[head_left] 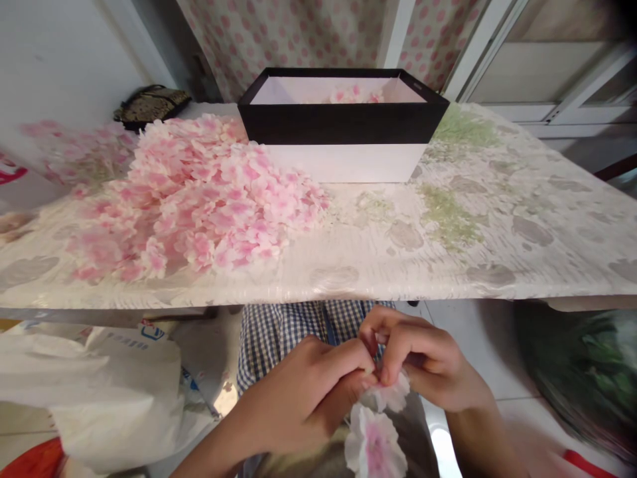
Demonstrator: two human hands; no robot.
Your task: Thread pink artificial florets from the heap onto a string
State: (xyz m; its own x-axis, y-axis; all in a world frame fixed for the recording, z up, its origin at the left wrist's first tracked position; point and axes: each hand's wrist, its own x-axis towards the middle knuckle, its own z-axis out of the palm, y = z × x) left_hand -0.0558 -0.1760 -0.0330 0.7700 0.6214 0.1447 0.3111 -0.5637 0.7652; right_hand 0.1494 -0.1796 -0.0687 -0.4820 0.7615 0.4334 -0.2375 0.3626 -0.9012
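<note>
1. Spotted curtains (293, 40) are hanging behind a black-and-white box (343, 162), which is standing on a patterned tablecloth (323, 279) with pink petals showing inside.
2. In front of the box, below table height, a person's left hand (318, 385) and right hand (428, 362) are meeting, each pinching thumb and finger together on an upper blossom (393, 395); the fingers are hiding the exact contact.
3. Farther out from the box, a lower blossom (375, 441) is hanging just under the hands; whether it is joining the upper one, the view cannot tell.
4. Thin-looking petals could be tearing or creasing if the two pinches are pulling against each other.
5. Should either pinch be slackening, the blossom could be dropping past the checked cloth (283, 332), since the hands are working off the tabletop.
6. Left of the box, a pink flower heap (213, 206) is spreading near the table edge, where a brushing forearm could be spilling it.
7. Right of the box, green sprigs (450, 219) are lying loose; a bump could be scattering them.
</note>
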